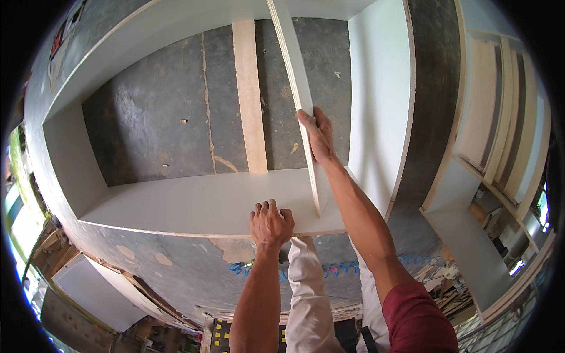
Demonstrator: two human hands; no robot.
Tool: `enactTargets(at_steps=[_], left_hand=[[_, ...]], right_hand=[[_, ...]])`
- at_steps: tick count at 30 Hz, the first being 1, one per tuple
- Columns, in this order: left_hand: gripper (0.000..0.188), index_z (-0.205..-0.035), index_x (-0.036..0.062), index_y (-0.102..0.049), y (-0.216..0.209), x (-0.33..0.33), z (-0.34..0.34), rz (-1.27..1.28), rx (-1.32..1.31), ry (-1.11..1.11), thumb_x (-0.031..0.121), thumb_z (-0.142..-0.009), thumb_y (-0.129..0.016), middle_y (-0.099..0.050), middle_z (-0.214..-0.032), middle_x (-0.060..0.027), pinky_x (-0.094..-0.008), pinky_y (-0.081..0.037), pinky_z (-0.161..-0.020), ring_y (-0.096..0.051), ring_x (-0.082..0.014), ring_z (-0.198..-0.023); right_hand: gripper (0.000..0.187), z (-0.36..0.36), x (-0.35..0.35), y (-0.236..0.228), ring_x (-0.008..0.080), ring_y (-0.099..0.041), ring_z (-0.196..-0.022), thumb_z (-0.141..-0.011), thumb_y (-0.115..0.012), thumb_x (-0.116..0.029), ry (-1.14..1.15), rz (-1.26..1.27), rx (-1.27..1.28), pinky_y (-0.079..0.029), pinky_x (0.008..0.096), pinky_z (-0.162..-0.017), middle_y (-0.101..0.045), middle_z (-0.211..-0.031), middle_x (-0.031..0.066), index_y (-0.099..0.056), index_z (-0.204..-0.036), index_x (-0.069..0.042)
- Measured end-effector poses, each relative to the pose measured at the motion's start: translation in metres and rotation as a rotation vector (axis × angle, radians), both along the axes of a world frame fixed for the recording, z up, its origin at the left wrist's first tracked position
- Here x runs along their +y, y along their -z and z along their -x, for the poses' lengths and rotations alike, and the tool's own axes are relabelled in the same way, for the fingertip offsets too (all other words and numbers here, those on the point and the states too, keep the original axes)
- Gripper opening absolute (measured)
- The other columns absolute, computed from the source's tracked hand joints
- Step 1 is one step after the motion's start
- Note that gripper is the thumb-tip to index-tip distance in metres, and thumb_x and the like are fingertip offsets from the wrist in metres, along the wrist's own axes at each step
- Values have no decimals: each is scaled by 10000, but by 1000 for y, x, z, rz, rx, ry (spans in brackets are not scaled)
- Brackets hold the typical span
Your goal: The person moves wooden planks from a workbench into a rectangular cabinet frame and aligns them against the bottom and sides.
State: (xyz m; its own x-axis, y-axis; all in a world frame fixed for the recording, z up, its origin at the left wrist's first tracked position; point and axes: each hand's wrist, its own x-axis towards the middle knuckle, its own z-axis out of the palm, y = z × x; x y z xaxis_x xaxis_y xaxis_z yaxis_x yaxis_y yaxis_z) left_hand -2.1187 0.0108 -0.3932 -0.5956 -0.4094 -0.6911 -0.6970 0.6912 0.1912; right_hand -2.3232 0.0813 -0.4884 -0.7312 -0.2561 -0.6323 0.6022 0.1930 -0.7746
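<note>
We see a small red and white sign (pixel 59 36) high up in the left corner, stuck on the grey wall (pixel 153 123). Our right hand (pixel 318 136) holds a thin white board (pixel 299 88). The board stands on its edge inside a big white shelf box (pixel 206 203), and its long side runs up and down, tipped a little to the left at the top. Our right fingers curl tight around the board's front edge, arm stretched up. Our left hand (pixel 271 223) rests on the shelf's front edge, fingers bent and close together, gripping it. A blue curly hose (pixel 329 269) hangs below.
</note>
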Motion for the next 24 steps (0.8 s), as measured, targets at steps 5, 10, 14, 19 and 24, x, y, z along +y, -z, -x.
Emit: enactTargets(at_steps=[5,10,14,19,24], left_hand=[[288,-951,-13,-678,-3,-3,3,-29,-60,-8,192,-803,-540,-681,-971,-179,-460,-477,-879,-617,-337,-987],[270,-918,-23,-662,-3,-4,1,-45,-34,-36,182,-793,-539,-673,-957,-195,-466,-474,-876,-615,-352,-982],[284,-932,-29,-663,-5,-4,4,-66,-28,-52,188,-794,-544,-676,-980,-204,-464,-470,-890,-616,-356,-1001],[300,-945,-32,-667,-3,-4,0,-59,-13,-72,199,-792,-553,-678,-991,-206,-464,-467,-898,-616,-357,-1011],[301,-956,-15,-672,-4,-5,0,-62,-40,-70,213,-798,-555,-682,-995,-184,-447,-464,-890,-616,-336,-1015]], right_hand=[[273,-7,-4,-45,76,-432,-772,-994,-512,-302,6,407,-11,-357,247,-717,-523,-822,-24,-599,-1008,-43],[243,20,8,-91,126,-537,-972,-766,-563,-57,222,502,36,-378,274,-938,-602,-993,7,-621,-1000,-29],[118,66,27,-86,82,-560,-883,-808,-639,-2,11,285,227,-399,275,-930,-644,-863,-42,-674,-898,-69],[105,94,29,-71,54,-571,-853,-897,-742,-108,-183,176,267,-418,253,-873,-671,-867,-67,-736,-1001,-97],[262,96,25,-59,80,-590,-921,-941,-675,-133,-243,136,144,-428,215,-758,-659,-1037,-15,-690,-1200,-98]])
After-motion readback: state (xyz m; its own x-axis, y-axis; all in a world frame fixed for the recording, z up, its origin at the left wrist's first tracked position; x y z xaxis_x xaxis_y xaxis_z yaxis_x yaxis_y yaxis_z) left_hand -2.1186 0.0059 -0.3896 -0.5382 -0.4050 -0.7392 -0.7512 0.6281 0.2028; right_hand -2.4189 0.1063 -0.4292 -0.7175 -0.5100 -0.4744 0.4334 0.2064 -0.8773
